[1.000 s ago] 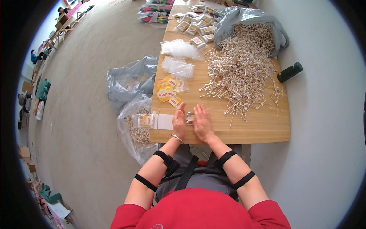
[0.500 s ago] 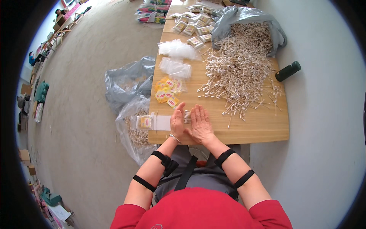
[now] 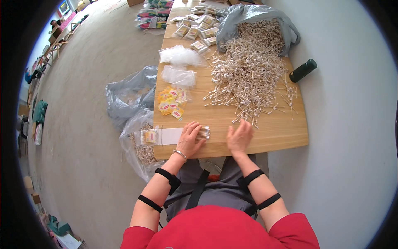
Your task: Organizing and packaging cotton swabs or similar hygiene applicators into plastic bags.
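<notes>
My left hand (image 3: 190, 139) lies palm down with its fingers stretched out, over a row of cotton swabs (image 3: 203, 133) laid side by side. Their ends stick out to the right of the fingers. To the left of that hand runs a white strip (image 3: 171, 136), and a clear bag of swabs with a yellow card (image 3: 148, 137) sits at its far end, by the table edge. My right hand (image 3: 240, 138) is over the wood just in front of the big heap of loose swabs (image 3: 251, 68). Its thumb stands apart from slightly bent fingers, and I see nothing in it.
Yellow cards (image 3: 170, 101), clear empty bags (image 3: 178, 76) and filled packets (image 3: 192, 33) line the table's left side. Behind the heap is a grey plastic bag (image 3: 226, 31); a dark green bottle (image 3: 303, 70) is at the right. Plastic sacks (image 3: 132, 93) lie on the floor.
My hands have parted from either side of the swab row. The left now rests over the swabs; the right has moved right toward the heap. The whole view has shifted slightly.
</notes>
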`<state>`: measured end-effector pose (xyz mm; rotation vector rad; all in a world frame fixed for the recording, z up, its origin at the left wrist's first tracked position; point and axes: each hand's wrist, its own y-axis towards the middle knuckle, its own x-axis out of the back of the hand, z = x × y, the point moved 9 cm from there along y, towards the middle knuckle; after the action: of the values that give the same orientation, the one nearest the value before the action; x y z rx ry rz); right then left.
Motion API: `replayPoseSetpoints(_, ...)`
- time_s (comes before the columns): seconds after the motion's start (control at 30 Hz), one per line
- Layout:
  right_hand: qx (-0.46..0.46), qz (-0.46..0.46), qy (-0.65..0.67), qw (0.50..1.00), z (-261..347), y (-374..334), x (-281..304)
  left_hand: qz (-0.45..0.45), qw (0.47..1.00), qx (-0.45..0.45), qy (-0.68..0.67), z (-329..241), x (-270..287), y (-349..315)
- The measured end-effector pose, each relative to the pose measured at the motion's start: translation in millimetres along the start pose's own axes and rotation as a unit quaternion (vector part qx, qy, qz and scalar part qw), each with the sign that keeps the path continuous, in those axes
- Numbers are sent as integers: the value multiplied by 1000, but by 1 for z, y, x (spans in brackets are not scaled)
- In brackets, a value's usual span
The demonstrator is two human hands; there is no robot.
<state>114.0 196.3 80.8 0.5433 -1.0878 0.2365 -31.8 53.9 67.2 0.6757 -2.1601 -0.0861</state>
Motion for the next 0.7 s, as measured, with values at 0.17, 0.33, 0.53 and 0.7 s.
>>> replayPoseSetpoints(0.17,-55,22,1,998,-45,6,-12,-2,1000,2,-29,2,-3,1)
replayPoseSetpoints(0.33,26,-62,70,995,-21,27,-31,-4,999,-24,-35,-1,-5,1)
replayPoseSetpoints(0.53,120,12,152,981,43,28,-52,-20,998,2,-59,7,0,-1)
replayPoseSetpoints(0.7,228,127,245,934,92,11,-71,-99,988,58,-100,20,9,-2)
